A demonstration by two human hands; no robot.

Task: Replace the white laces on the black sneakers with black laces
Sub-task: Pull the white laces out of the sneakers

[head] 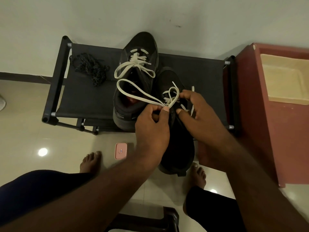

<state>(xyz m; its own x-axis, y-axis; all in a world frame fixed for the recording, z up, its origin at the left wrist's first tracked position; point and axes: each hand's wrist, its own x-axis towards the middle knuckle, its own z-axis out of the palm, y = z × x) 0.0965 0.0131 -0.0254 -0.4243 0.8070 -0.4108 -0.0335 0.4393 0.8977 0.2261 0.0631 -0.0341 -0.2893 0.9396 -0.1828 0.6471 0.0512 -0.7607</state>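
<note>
From the head view, the left hand [151,129] pinches the white lace [133,96] between thumb and forefinger, a long loop trailing away to the left. The right hand [200,114] is curled over the lacing of the near sneaker [177,151]; whether it actually grips the lace I cannot tell. That sneaker juts off the front of the black surface [83,97], touching the far sneaker [138,46], whose tied lace [135,64] is in a bow. The black laces [90,67] lie heaped on the surface's left end.
</note>
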